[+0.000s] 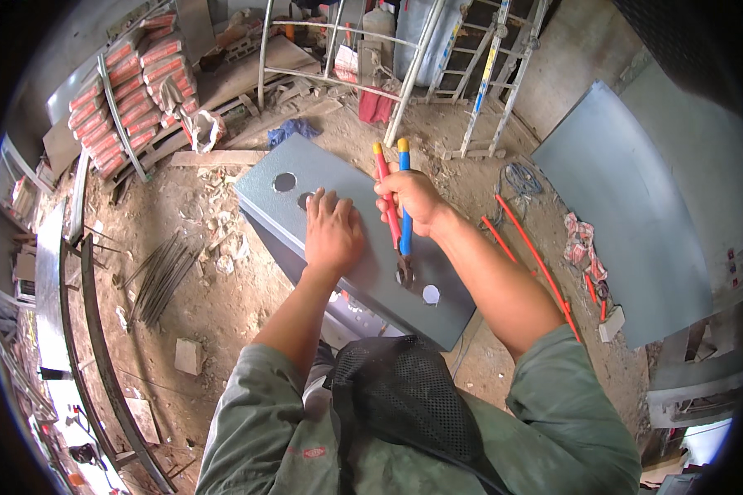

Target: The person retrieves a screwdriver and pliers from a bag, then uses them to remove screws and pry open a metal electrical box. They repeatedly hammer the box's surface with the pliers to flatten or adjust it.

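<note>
A grey metal box [380, 210] with round holes cut through its top face lies slanted in front of me. My right hand [417, 200] is wrapped around a cable cutter [405, 238] with one red and one blue handle, both yellow at the ends. Its dark jaws point down at a hole near the box's right end; whether they bite the metal edge cannot be made out. Beside that hole is another open hole [431, 294]. My left hand [333, 235] lies on the top face with fingers stretched out, partly over a dark hole [305, 200].
Stacked bags [136, 91] stand at the back left. Ladders [495, 74] and a metal frame [338, 41] are at the back. Orange conduits [537, 256] and a large grey sheet [627, 214] lie to the right. Thin rods [165, 276] and rubble cover the floor at left.
</note>
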{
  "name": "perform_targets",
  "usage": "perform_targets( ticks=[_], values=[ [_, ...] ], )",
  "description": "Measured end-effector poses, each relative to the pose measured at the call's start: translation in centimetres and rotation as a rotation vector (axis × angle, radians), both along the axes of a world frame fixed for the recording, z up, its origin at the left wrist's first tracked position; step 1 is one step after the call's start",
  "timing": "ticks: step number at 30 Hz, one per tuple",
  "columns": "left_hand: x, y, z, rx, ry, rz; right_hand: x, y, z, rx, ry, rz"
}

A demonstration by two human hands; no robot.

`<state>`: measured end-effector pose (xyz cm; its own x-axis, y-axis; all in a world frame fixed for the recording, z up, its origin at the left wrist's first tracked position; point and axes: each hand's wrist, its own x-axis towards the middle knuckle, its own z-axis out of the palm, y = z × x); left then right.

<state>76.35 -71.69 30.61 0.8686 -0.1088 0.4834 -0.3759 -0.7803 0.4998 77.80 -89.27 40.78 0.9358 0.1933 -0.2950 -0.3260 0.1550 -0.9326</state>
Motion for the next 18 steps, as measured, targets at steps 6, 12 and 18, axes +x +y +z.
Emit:
perform_targets(
  ticks=[6, 12, 18],
  values=[
    [0.1, 0.2, -0.3, 0.007, -0.006, 0.031, -4.0, 1.1, 0.9, -0.081, -0.323, -0.017],
    [-0.2, 0.0, 0.1, 0.033, -0.008, 0.058, -10.9, 0.8, 1.8, -0.158, -0.733, -0.018],
    [-0.8, -0.3, 0.8, 0.071, 0.016, 0.046, -9.0, -1.6, 4.1, -0.034, -0.470, 0.070]
  ],
)
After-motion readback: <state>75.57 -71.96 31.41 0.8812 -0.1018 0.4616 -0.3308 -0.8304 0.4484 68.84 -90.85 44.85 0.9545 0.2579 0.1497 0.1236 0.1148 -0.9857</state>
